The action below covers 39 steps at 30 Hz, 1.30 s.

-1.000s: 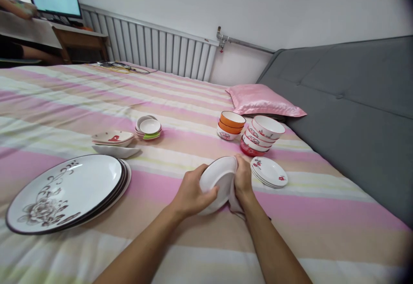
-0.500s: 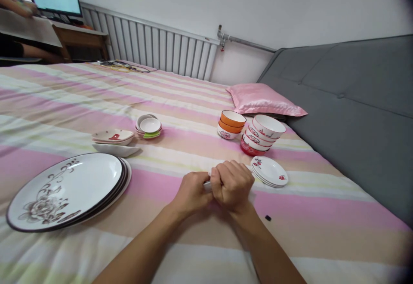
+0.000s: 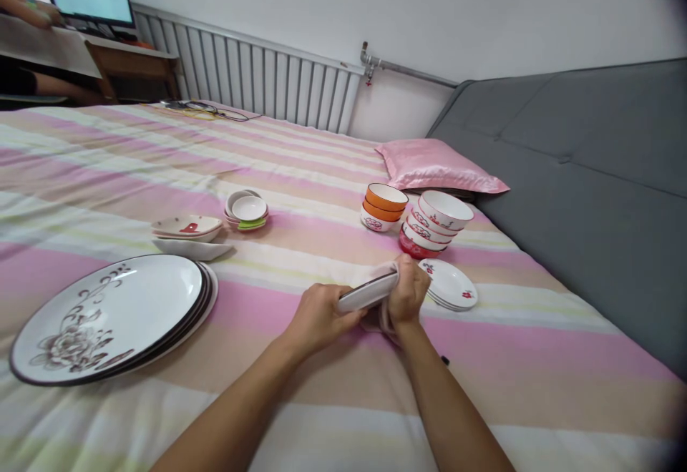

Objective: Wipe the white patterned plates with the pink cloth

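Note:
A white plate with a dark rim [image 3: 369,293] is held tilted, nearly edge-on, above the striped bed. My left hand [image 3: 320,316] grips its left edge, fingers behind and thumb below. My right hand [image 3: 407,292] is closed round a pale cloth [image 3: 384,315] at the plate's right edge, and part of the cloth hangs below the hand. Just beyond my right hand lies a stack of small white plates with red flowers [image 3: 451,284]. Behind it stand stacked red and white bowls [image 3: 437,222] and a stack of orange and white bowls [image 3: 385,206].
Large dark-rimmed plates [image 3: 123,315] are stacked at the left. Boat-shaped dishes [image 3: 187,227] and small dishes [image 3: 250,209] lie behind them. A pink pillow [image 3: 437,164] rests near the grey headboard [image 3: 569,164]. At the far left, a person's arm [image 3: 26,11] is over a desk.
My right hand has shifted right and turned, moving away from my left hand. More of the plate and the cloth now shows between them.

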Tool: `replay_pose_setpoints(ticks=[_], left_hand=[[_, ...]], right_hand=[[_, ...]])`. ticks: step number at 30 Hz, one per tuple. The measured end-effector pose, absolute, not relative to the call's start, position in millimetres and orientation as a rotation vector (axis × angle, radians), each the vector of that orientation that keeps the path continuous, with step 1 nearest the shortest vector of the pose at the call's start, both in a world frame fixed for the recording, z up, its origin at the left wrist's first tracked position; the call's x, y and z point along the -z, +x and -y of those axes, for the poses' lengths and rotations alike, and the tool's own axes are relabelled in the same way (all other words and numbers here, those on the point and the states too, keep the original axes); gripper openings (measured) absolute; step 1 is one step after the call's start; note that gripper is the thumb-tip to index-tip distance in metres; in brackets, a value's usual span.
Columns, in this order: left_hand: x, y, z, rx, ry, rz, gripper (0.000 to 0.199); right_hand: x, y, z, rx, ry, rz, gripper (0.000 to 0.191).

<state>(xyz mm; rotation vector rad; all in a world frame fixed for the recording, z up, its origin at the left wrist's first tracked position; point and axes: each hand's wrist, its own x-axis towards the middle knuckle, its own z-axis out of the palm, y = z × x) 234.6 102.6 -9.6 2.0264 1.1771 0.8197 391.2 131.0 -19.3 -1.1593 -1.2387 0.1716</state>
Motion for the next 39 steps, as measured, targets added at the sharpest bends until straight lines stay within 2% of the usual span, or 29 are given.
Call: replay_pose_setpoints(ticks=[4,9,12,18,23,26,30,39], left_hand=[[10.6,232.9,-105.3,-0.868,1.944,-1.148,0.019],[9.4,231.7,-107.2,-0.911,1.915,-1.129,0.016],[9.2,232.1,-106.0,-0.936,1.937,-1.111,0.014],[15.9,235.0,-105.7,-0.952,1.996,-1.099,0.007],[19.0,235.6,-107.8,-0.923,2.023,-1.162,0.011],[15.7,235.2,-107.4,-0.900,2.008,-1.163,0.011],[11.3,232.9,-108.0,-0.906,1.934,-1.123,0.012],[10.7,222.7,-118.4,-0.954,1.667,-1.132,0.023]], right_hand=[[23.2,394.7,-142.9,-0.381,-1.230,1.030,0.040],[21.0,391.8,-138.5,-0.360,-1.203,1.093,0.043],[14.6,386.9,-127.0,-0.212,-1.142,1.302,0.041],[-2.5,364.3,-103.0,0.369,-1.132,1.882,0.031],[-4.6,360.4,-103.2,0.501,-1.094,2.009,0.027],[-1.1,371.0,-110.9,0.416,-1.102,1.931,0.027],[7.8,385.3,-123.0,0.112,-1.136,1.699,0.028],[36.1,393.6,-150.8,-0.434,-1.202,1.249,0.044]])
